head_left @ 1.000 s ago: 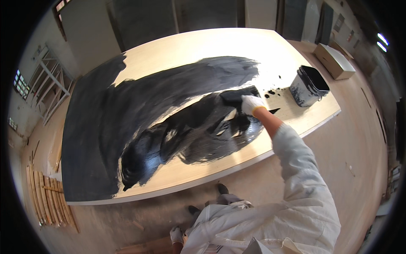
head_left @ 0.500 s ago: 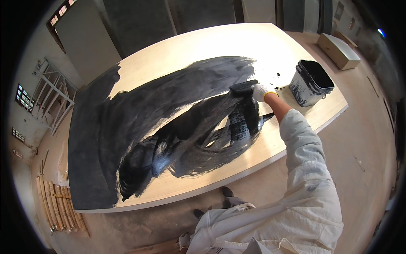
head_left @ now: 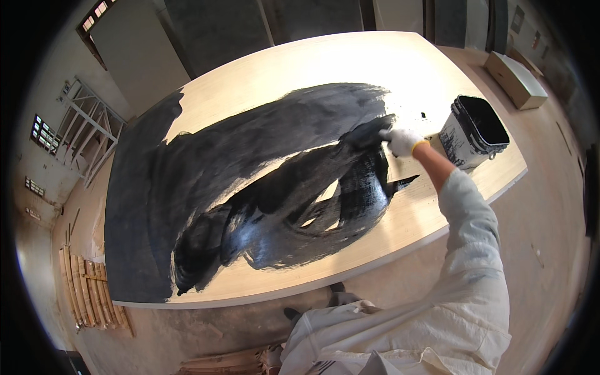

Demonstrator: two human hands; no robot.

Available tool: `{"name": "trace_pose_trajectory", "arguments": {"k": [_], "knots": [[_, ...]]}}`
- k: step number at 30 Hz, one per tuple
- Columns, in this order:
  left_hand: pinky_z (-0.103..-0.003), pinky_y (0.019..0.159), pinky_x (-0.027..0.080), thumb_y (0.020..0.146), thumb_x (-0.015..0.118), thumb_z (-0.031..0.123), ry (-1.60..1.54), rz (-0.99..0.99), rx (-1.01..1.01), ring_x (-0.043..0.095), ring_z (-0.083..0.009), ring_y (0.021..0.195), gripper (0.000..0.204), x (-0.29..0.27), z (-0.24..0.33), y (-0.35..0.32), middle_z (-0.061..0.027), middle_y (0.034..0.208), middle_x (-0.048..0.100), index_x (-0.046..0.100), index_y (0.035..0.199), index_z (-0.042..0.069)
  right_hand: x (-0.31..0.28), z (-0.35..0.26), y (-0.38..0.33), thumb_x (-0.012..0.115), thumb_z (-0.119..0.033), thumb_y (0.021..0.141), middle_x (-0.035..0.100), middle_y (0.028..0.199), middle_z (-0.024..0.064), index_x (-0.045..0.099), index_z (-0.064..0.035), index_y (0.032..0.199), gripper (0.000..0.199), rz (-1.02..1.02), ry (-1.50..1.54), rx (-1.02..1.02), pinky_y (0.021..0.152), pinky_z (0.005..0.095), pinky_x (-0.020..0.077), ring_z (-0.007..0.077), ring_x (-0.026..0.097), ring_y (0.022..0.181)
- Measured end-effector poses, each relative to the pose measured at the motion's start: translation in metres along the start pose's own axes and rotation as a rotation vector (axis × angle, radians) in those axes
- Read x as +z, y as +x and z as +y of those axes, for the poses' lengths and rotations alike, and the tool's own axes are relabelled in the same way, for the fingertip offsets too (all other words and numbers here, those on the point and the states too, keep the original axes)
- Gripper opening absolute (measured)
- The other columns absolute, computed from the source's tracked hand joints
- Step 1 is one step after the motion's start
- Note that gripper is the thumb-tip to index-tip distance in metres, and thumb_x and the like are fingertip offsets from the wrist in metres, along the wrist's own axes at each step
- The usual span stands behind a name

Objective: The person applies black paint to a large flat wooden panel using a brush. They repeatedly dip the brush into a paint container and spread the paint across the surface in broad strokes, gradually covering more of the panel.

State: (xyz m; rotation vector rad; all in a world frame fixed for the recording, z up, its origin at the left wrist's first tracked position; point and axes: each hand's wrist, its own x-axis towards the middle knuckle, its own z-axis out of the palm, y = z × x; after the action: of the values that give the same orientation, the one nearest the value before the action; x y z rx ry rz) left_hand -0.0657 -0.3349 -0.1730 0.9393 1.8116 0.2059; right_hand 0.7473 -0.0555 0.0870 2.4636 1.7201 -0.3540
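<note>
While the paint lies wet:
Board: large pale panel [head_left: 300, 62], left and middle already black; top, right and near edge bare.
Grip: gloved right hand [head_left: 402, 141] closed around black brush [head_left: 369, 132], pressed on panel.
Bucket: paint pail [head_left: 473, 131] just beside hand.

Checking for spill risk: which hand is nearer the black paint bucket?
Right. The gloved right hand is just left of the paint bucket, holding a brush on the board. The left hand is not in view.

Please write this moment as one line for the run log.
right hand: white glove, holds black-wet brush on large pale wooden board | left hand: not in view | black paint bucket: on board, beside hand
</note>
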Motion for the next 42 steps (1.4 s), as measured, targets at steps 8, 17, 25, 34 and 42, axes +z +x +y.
{"name": "trace_pose_trajectory", "arguments": {"k": [8, 17, 25, 34, 42], "knots": [[-0.033, 0.073, 0.053, 0.095, 0.064, 0.016, 0.034, -0.084, 0.023, 0.067, -0.018, 0.076, 0.026, -0.005, 0.041, 0.047, -0.0072, 0.089, 0.075, 0.081, 0.107, -0.002, 0.007, 0.068, 0.003, 0.059, -0.008, 0.094, 0.073, 0.134, 0.0233, 0.063, -0.0175, 0.15, 0.057, 0.049, 0.061, 0.139, 0.102, 0.0494, 0.058, 0.0419, 0.071, 0.124], [-0.032, 0.065, 0.052, 0.095, 0.067, 0.016, -0.091, -0.088, 0.054, 0.064, -0.0156, 0.071, 0.032, -0.005, 0.014, 0.06, -0.0076, 0.092, 0.075, 0.081, 0.119, -0.001, 0.009, -0.02, -0.162, 0.058, -0.029, 0.1, 0.077, 0.126, 0.0193, 0.059, -0.0262, 0.157, 0.058, -0.102, -0.011, 0.249, 0.098, 0.0508, 0.0579, 0.0387, 0.074, 0.116], [-0.03, 0.057, 0.047, 0.096, 0.064, 0.013, -0.104, -0.121, 0.212, 0.06, -0.0123, 0.065, 0.022, -0.054, -0.061, 0.083, -0.0048, 0.08, 0.069, 0.08, 0.103, 0.0, 0.021, -0.016, -0.128, 0.064, -0.033, 0.1, 0.077, 0.127, 0.0174, 0.063, -0.0275, 0.152, 0.052, 0.03, -0.041, 0.058, 0.099, 0.0495, 0.0582, 0.0381, 0.074, 0.117], [-0.029, 0.054, 0.047, 0.098, 0.061, 0.012, -0.445, -0.007, -0.114, 0.058, -0.0102, 0.062, 0.021, -0.054, -0.062, 0.078, -0.0015, 0.078, 0.067, 0.077, 0.109, 0.002, -0.002, -0.072, -0.047, 0.065, -0.025, 0.097, 0.076, 0.128, 0.0221, 0.055, -0.0215, 0.161, 0.065, -0.066, 0.021, 0.105, 0.099, 0.0455, 0.0579, 0.0377, 0.075, 0.113], [-0.031, 0.056, 0.045, 0.097, 0.062, 0.008, -0.284, 0.032, -0.147, 0.057, -0.0108, 0.061, 0.013, -0.04, -0.078, 0.054, 0.0007, 0.074, 0.065, 0.075, 0.097, 0.006, -0.001, -0.296, -0.055, 0.054, -0.033, 0.106, 0.076, 0.131, 0.0202, 0.056, -0.0183, 0.157, 0.054, -0.09, -0.026, -0.127, 0.1, 0.0514, 0.0572, 0.0395, 0.074, 0.118]]}}
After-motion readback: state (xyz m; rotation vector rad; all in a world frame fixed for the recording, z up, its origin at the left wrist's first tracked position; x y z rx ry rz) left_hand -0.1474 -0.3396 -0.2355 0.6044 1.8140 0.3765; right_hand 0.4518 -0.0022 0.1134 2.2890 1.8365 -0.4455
